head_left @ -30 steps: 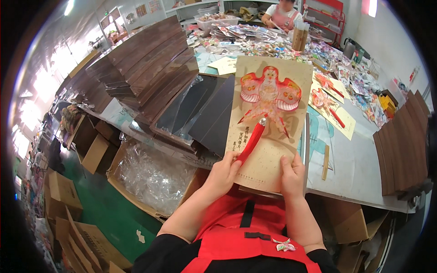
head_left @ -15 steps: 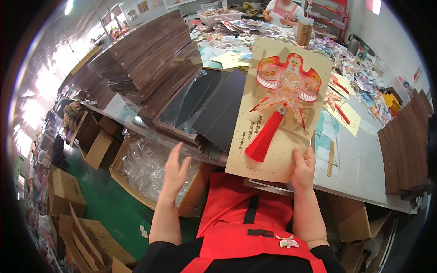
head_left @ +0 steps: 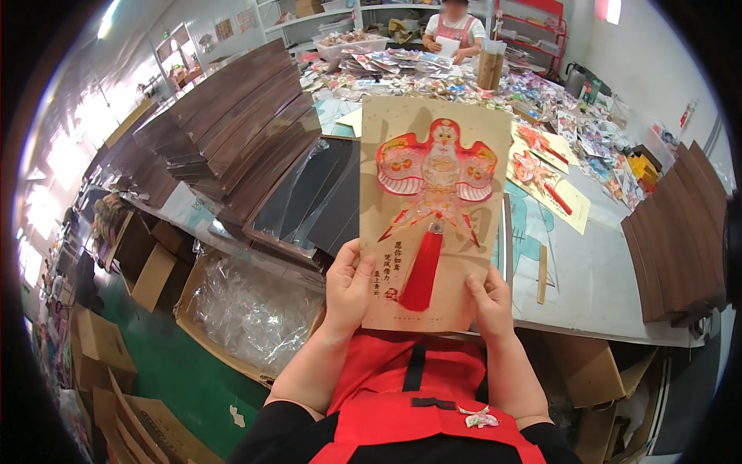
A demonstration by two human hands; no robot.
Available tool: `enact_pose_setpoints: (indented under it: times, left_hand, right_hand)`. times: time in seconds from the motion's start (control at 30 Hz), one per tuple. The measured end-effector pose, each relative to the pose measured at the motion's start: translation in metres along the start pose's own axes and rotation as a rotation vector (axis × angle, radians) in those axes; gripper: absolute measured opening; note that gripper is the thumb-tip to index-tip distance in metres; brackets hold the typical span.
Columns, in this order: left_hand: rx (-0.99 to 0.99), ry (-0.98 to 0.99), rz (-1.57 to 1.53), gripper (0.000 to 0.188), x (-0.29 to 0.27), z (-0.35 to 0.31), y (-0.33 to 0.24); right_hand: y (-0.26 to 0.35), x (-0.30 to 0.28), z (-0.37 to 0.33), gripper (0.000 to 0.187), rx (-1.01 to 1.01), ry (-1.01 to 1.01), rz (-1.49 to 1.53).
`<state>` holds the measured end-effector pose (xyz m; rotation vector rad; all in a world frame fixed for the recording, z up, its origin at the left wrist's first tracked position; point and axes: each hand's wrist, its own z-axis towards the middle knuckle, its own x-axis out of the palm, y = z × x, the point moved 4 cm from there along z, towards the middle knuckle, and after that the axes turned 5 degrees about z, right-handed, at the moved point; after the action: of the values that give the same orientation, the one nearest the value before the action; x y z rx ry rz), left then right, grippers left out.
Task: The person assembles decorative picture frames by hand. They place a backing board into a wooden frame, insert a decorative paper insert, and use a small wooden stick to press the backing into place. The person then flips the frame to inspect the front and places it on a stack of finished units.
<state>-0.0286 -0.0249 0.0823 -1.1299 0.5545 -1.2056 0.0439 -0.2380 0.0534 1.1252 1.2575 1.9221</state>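
Observation:
A tan card [head_left: 376, 309] is held upright in front of me by its two lower side edges. Mounted on its face is a red and white bird-shaped kite ornament [head_left: 441, 166], from which a red tassel [head_left: 421, 274] hangs. My left hand [head_left: 349, 286] grips the card's left edge, thumb on the front. Its right edge is pinched by my right hand [head_left: 491, 301], with the thumb likewise in front. The fingers behind the card are hidden. Dark flat panels [head_left: 334, 220] lie on the table just left of the card.
Tall stacks of dark brown frames or boxes [head_left: 232, 124] stand at the left, another stack [head_left: 672, 240] at the right. Further kite ornaments on cards [head_left: 553, 189] and a wooden strip [head_left: 542, 274] lie on the table. A carton of clear plastic [head_left: 255, 317] sits lower left. A co-worker [head_left: 456, 35] is across the table.
My left hand has gone from open and apart to gripping the card's left edge. The card has moved left and down and is straighter now. The view has shifted slightly.

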Motion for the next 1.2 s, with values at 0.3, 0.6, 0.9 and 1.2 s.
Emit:
enact_pose_setpoints:
  times: [0.3,0.6,0.9,1.2]
  left_hand:
    - [0.304,-0.281,0.546,0.055,-0.054,-0.002,-0.032]
    - [0.513,-0.29,0.527,0.084,-0.054,-0.005,-0.06]
    - [0.315,-0.091,0.36,0.109,-0.01,-0.052,-0.081]
    - [0.356,-0.307,0.046,0.048,-0.045,-0.069,-0.062]
  right_hand:
    - [0.018,0.029,-0.001,0.044,-0.066,0.083,-0.08]
    - [0.023,0.133,-0.037,0.059,-0.649,0.551,-0.588]
    - [0.024,0.139,-0.032,0.056,-0.878,0.395,-0.771]
    - [0.037,0.128,-0.014,0.073,-0.688,0.384,-0.651]
